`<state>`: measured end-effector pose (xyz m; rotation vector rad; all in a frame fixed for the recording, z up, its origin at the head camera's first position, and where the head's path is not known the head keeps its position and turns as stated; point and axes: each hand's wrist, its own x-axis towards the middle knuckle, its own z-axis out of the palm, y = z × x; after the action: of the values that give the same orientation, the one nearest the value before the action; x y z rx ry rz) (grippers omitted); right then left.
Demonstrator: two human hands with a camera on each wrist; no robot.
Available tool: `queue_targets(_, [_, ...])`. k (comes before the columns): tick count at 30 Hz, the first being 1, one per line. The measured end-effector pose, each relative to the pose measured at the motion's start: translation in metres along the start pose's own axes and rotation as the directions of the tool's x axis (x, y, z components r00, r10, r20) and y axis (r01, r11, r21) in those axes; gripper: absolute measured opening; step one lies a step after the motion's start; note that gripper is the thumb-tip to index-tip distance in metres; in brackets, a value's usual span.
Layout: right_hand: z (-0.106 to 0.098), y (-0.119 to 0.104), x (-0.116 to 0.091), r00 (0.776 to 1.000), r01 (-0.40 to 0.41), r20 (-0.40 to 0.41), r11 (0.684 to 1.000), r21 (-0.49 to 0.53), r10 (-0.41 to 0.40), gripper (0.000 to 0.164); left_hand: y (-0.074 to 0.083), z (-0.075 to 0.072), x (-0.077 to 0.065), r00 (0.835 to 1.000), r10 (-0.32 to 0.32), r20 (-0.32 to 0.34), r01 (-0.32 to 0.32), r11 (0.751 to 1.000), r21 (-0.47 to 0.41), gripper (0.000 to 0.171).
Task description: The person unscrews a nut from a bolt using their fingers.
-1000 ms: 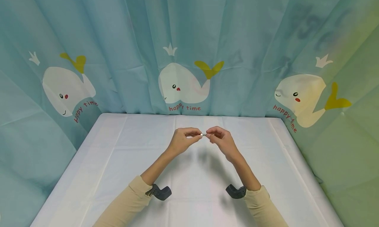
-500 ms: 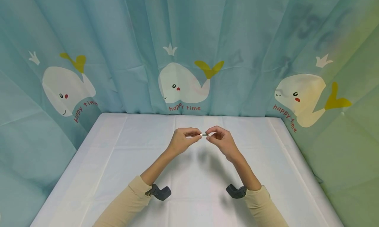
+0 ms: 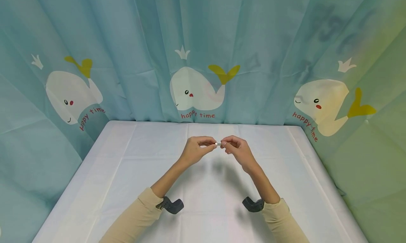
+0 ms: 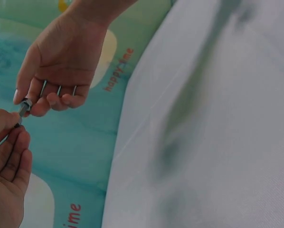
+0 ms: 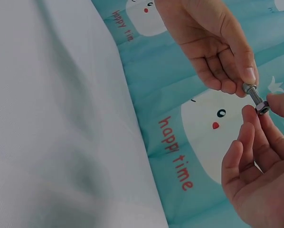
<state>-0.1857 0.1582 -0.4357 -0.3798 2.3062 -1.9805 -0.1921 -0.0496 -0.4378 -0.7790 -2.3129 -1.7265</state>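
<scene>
A small silver bolt (image 5: 256, 96) is held lengthwise between the two hands, above the white table. My left hand (image 3: 196, 151) pinches its head with thumb and fingertips. On the threaded end sits a hex nut (image 5: 262, 108), which my right hand (image 3: 238, 150) pinches between thumb and index finger. In the left wrist view the nut shows at the fingertips of the right hand (image 4: 61, 61), while the left hand (image 4: 6, 166) covers most of the bolt head. The other fingers of the right hand (image 5: 265, 166) are loosely curled beneath.
A white cloth covers the table (image 3: 152, 179). Behind it and along both sides hangs a blue-green curtain (image 3: 266, 42) with whale prints. A dark wrist-worn camera mount (image 3: 172, 206) is on the left forearm, and another mount (image 3: 252, 205) is on the right.
Half a second ago the right thumb and index finger were spread apart at the bolt's end; now they have come together on the nut. The left hand has stayed in place.
</scene>
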Motion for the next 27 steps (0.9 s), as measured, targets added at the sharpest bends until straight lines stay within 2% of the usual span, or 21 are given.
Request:
queue_targets(12, [-0.004, 0.002, -0.001, 0.997, 0.072, 0.001, 0.997, -0.001, -0.072, 0.018, -0.002, -0.001, -0.001, 1.0, -0.006, -0.008, 0.006, 1.0, -0.003, 0.006])
queue_targets(22, [-0.005, 0.009, -0.003, 0.999, 0.052, 0.002, 0.998, -0.022, -0.052, 0.019, -0.007, -0.003, -0.004, 1.0, -0.024, -0.012, 0.024, 1.0, 0.013, 0.006])
queue_targets(27, [-0.006, 0.016, -0.004, 0.999, 0.045, 0.005, 0.998, -0.049, -0.045, 0.018, -0.011, -0.004, -0.007, 0.999, -0.053, -0.008, 0.053, 0.998, 0.026, 0.006])
